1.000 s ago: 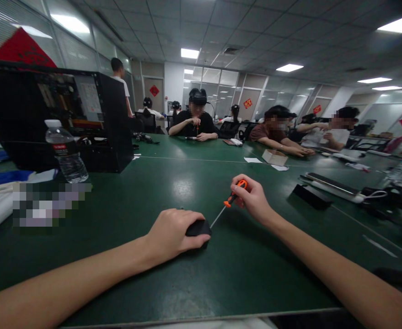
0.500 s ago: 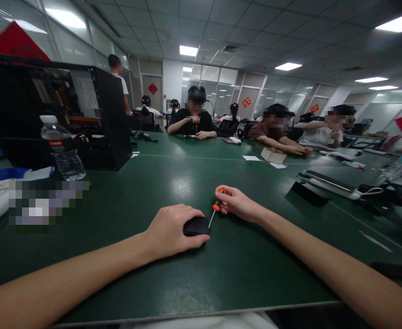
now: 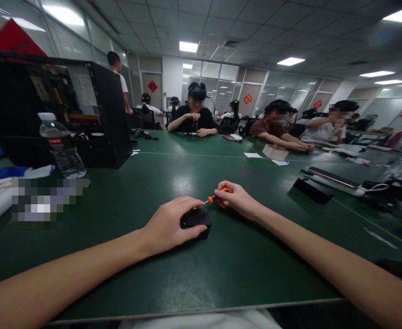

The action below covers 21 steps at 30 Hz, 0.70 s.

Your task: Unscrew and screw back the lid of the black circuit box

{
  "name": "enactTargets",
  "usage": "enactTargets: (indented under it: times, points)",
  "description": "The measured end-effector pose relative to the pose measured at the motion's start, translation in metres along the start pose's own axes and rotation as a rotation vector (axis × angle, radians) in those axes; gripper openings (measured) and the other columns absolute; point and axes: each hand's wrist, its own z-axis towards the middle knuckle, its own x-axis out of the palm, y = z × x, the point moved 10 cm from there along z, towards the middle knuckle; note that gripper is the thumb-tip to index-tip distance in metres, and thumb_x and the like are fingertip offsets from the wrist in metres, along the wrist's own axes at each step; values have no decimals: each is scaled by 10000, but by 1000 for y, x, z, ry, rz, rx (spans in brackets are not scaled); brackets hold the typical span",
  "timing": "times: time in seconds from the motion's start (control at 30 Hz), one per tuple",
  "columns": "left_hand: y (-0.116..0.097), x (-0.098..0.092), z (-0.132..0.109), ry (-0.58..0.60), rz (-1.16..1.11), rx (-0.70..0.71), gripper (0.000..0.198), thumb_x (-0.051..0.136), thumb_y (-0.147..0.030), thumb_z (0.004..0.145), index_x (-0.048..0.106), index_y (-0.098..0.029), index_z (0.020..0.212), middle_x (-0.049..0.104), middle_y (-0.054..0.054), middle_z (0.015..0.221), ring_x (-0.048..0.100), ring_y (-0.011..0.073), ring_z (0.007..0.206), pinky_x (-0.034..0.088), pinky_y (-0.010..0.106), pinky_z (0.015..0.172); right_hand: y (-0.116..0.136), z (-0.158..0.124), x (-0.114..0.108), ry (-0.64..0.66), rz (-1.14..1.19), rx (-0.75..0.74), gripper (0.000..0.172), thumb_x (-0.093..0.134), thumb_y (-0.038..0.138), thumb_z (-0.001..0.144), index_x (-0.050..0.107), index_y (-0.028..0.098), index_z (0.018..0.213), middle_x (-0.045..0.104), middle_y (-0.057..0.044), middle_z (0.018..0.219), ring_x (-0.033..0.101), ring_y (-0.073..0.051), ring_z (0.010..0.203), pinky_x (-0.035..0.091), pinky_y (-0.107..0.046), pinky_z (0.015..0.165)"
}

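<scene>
My left hand (image 3: 171, 223) is closed around a small black box-shaped object (image 3: 196, 221) on the green table (image 3: 187, 278), thumb on the near side and fingers over the far side. Between the finger and thumb of my right hand (image 3: 238, 199) is a screwdriver (image 3: 211, 199) with an orange and black handle. Its thin metal shaft points left and lies nearly level, the end close to my left fingertips above the far edge of the black object. Whether the tip touches my fingers cannot be made out.
An opened black computer case (image 3: 115, 114) stands at the left behind a water bottle (image 3: 63, 151). To the right lie a black block (image 3: 312, 190) and a flat device with a cable (image 3: 334, 179). A small open box (image 3: 275, 152) sits farther back. Several people sit around the table.
The screwdriver has swung from steeply down against the black object's right end to nearly level, its tip now by my left fingertips. The black object has tilted, showing more of its near side.
</scene>
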Motion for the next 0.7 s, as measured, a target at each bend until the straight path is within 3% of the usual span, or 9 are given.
enactTargets:
  times: [0.1,0.2,0.33,0.5,0.7]
  points:
    - [9,-3,1,33,-7,-36,485,763,-407,832,642,-187,1247,710,91,1197,681,241,1051,542,346,919,21,-10,13,105,-376,-210,380,795,466,773,575,169,864,625,16,763,552,-98,634,435,-234,595]
    - [18,-5,3,27,-24,-88,423,776,-397,816,686,-172,1162,732,81,1121,692,233,989,541,334,878,41,-29,39,249,-755,-496,249,654,375,923,682,163,1050,692,-61,952,623,-153,842,477,-286,779]
    - [19,-5,5,-2,-71,-89,347,780,-369,819,710,-175,1098,741,65,1074,691,218,961,527,321,863,51,-47,57,295,-1068,-746,364,459,283,1024,620,156,1325,691,-101,992,629,-166,847,463,-276,748]
    - [15,-6,6,2,-121,-42,338,784,-345,827,709,-169,1106,729,64,1095,682,211,985,517,314,889,55,-58,62,207,-1283,-898,404,415,275,1038,588,141,1377,679,-79,913,599,-144,720,399,-255,619]
    - [14,-3,5,26,-160,-4,353,784,-360,841,714,-169,1130,728,67,1108,681,211,1002,517,312,891,61,-63,69,191,-1225,-902,374,441,262,1027,614,154,1341,667,-66,861,581,-135,675,395,-243,596]
